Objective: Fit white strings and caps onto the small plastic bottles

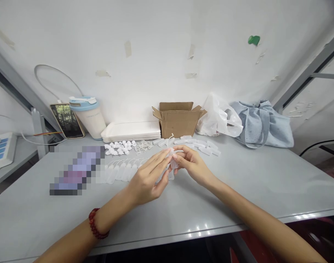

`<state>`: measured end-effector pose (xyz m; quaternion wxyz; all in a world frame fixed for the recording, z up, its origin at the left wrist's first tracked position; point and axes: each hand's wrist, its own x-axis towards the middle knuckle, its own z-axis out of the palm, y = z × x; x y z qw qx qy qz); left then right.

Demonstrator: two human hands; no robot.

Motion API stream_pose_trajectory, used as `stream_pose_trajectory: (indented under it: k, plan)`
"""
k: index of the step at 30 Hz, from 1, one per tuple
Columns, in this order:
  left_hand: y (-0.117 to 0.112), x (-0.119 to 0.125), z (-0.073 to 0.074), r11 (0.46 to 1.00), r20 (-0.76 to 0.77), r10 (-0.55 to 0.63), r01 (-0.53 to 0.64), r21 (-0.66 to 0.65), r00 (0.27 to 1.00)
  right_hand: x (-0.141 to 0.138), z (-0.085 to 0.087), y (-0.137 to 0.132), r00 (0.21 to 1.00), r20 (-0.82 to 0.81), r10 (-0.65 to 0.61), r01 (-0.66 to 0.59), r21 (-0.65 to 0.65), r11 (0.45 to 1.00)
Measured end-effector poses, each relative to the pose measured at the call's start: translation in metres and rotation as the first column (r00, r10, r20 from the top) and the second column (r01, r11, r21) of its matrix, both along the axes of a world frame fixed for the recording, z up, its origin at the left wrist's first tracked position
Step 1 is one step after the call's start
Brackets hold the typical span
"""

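Above the middle of the table, my left hand (149, 177) and my right hand (193, 162) meet on one small translucent plastic sleeve (174, 164) with a white top. The fingertips of both hands are closed around its top, partly hiding it. A thin pale cord loop (170, 138) sticks up above my fingers. Left of my hands lies a row of similar translucent sleeves with cords (123, 171), partly behind my left hand. Beyond them are a pile of small white caps (120, 147), some thin pale loops (143, 146) and several loose translucent sleeves (201, 144).
Along the wall stand a phone (68, 120), a blue-lidded cup (87, 117), a stack of white packets (132, 130), an opened cardboard box (178, 122), a white plastic bag (217, 117) and a light blue cloth bag (262, 124). A pixelated object (79, 170) lies at left.
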<state>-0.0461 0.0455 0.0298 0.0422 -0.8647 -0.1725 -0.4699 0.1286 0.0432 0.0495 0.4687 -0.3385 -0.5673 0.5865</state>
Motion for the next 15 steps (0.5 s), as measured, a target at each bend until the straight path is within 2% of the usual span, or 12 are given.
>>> stream_pose_trajectory:
  k: [3,6,9,15]
  plan:
    - [-0.0005,0.0004,0.0008,1.0,0.042,0.002,-0.001,-0.013,0.999,0.0009,-0.0007,0.0006,1.0,0.008,-0.026,0.026,-0.021,0.999]
    - [-0.0002,0.0005,0.0029,0.993,0.084,0.105,-0.1,-0.061,0.991,0.0016,-0.002,0.0015,0.999,0.014,-0.037,0.038,-0.066,0.997]
    - [0.0023,-0.0006,0.0038,0.977,0.035,0.191,-0.187,-0.105,0.981,0.0016,-0.0034,0.0017,1.0,-0.008,-0.003,0.002,-0.107,0.994]
    - [0.0053,-0.002,-0.0007,0.985,-0.042,0.13,-0.134,-0.112,0.991,0.0018,-0.005,0.001,0.995,-0.054,0.079,-0.085,-0.135,0.987]
